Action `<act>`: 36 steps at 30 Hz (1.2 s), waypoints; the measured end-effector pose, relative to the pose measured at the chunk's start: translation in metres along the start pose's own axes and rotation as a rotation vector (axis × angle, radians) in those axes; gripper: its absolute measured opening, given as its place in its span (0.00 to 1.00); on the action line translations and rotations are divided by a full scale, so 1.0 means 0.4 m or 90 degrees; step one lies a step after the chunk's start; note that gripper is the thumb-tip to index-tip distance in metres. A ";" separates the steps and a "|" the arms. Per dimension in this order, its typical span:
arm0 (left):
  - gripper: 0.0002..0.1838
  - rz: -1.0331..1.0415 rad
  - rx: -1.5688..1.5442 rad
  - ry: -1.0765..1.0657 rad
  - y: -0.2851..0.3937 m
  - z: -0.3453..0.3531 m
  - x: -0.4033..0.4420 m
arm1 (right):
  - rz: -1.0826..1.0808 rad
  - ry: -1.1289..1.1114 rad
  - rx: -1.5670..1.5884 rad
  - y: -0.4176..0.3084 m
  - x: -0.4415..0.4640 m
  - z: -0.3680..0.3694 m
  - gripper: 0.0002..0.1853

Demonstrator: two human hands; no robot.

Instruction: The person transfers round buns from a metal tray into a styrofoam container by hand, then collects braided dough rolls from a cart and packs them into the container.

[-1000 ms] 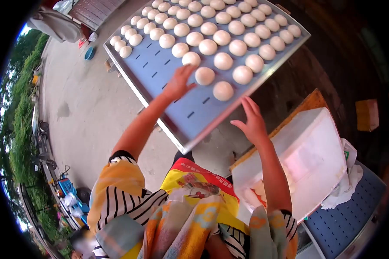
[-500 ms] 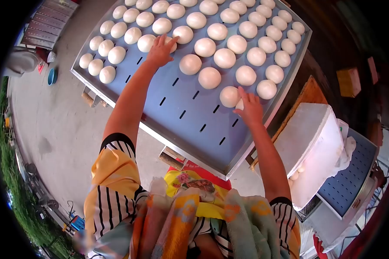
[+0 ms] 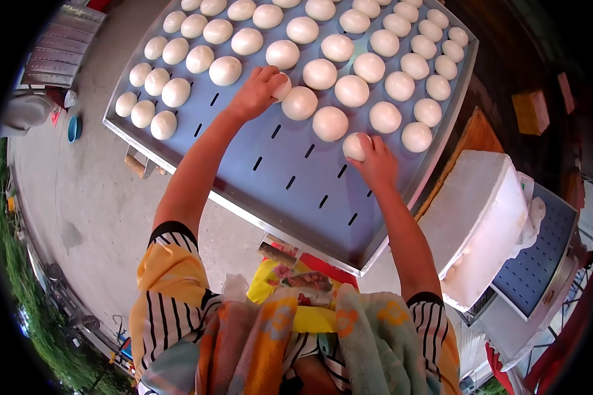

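Rows of round white dough buns [image 3: 303, 30] cover the far part of a blue slotted tray [image 3: 270, 191] with a raised metal rim. My left hand [image 3: 255, 93] is closed round one dough bun [image 3: 282, 87], partly hidden by the fingers, close beside another bun [image 3: 299, 103]. Lower right, my right hand [image 3: 377, 163] has its fingers curled over the right side of a second bun [image 3: 354, 147] on the tray. Whether another bun sits under that palm is hidden.
Wooden-handled brackets [image 3: 278, 253] stick out along the tray's near side. On the right stand a white foam box [image 3: 471, 217] and another blue slotted tray [image 3: 537, 250]. A blue bowl [image 3: 75, 128] is on the ground at left.
My left hand has shifted right and nearer me, bringing its bun beside the neighbouring one. My right hand's fingers have closed over the bun at its left. The view has shifted slightly.
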State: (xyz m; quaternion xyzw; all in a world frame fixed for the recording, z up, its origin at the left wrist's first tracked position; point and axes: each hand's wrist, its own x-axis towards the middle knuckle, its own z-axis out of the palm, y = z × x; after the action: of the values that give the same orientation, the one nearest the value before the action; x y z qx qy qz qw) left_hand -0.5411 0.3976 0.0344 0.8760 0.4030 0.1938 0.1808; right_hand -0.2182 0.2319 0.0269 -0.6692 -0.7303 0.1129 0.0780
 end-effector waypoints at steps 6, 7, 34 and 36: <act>0.51 -0.043 0.001 -0.189 0.074 -0.021 0.006 | 0.026 -0.048 0.111 -0.030 0.066 -0.038 0.37; 0.53 -0.037 0.026 -0.199 0.092 -0.011 0.009 | 0.012 -0.057 0.111 -0.022 0.079 -0.036 0.38; 0.39 0.044 0.043 -0.029 0.362 -0.072 -0.055 | -0.047 -0.091 0.342 -0.045 0.010 -0.155 0.40; 0.39 0.031 0.083 -0.031 0.481 -0.094 -0.055 | -0.062 -0.073 0.345 -0.009 -0.062 -0.220 0.39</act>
State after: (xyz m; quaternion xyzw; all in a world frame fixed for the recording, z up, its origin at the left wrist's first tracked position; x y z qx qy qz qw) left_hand -0.4500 0.2692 0.1533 0.8999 0.3888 0.1501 0.1283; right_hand -0.1961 0.2122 0.1133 -0.5806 -0.7080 0.3379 0.2180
